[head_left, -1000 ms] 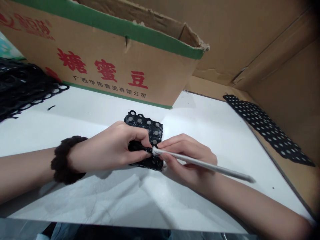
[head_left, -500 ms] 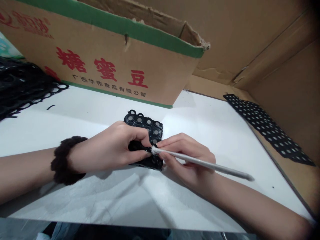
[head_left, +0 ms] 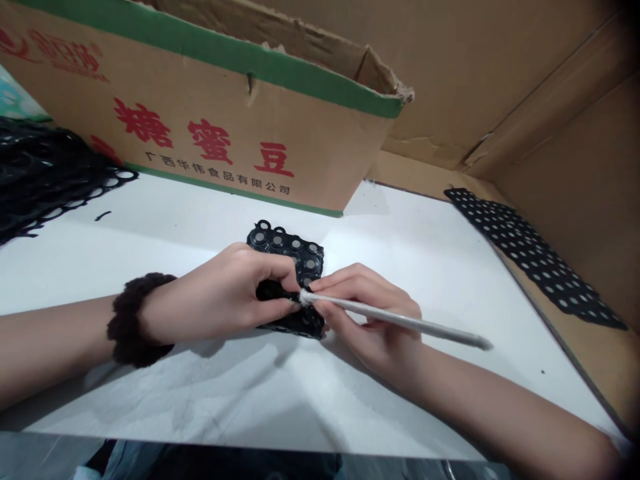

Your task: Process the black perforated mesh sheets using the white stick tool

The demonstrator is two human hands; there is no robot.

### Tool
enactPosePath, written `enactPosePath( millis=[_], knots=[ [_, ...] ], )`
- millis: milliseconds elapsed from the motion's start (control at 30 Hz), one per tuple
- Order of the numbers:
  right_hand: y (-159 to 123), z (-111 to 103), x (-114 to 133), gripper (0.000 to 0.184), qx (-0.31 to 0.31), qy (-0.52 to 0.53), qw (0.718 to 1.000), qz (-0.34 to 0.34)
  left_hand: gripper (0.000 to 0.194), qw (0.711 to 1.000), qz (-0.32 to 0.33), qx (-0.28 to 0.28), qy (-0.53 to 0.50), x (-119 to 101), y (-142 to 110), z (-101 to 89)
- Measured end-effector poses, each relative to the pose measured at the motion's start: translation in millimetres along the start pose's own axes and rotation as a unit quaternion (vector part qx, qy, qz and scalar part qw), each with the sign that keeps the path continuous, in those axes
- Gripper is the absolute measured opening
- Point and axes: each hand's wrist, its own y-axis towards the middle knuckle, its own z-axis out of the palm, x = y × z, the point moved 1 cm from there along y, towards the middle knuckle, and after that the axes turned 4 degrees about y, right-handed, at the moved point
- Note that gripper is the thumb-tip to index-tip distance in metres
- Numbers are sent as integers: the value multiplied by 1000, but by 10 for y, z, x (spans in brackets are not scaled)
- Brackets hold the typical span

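The white table (head_left: 400, 233) has its near edge running just in front of the forearms; its right edge slants away beyond the right arm, with open surface from the right hand (head_left: 370, 303) up to that side. Another open stretch lies between the left forearm and the black strip by the far left corner.

The black ring-patterned sheet (head_left: 311, 264) sits about midway along the table, well back from the near edge. The left hand (head_left: 225, 290) covers its left part, thumb and forefinger pinching it, though the exact spot between their tips is hidden. The right hand's fingers pinch a white stick (head_left: 400, 319) close to its fluffy tip, which meets the left fingertips over the sheet; the other end points toward the right edge.

A cardboard box (head_left: 200, 93) with a green band and red characters closes off the far side. A pile of black ring mesh (head_left: 45, 173) fills the far left corner, and a dotted black sheet (head_left: 535, 257) lies along the right edge beside cardboard panels (head_left: 500, 73). A dark fluffy wristband (head_left: 140, 320) circles the left wrist.
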Motion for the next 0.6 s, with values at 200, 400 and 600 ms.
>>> enactPosePath(
  millis=[200, 400, 600],
  knots=[
    [-12, 8, -37, 6, 1, 8, 1000, 6, 7, 1000, -3, 4, 3, 7, -13, 0],
    [16, -1, -44, 15, -23, 2, 999, 36, 4, 1000, 23, 9, -14, 24, 36, -16],
    [35, -26, -46, 18, -27, -1, 999, 42, 9, 999, 18, 28, -37, 36, 57, -24]
  ],
)
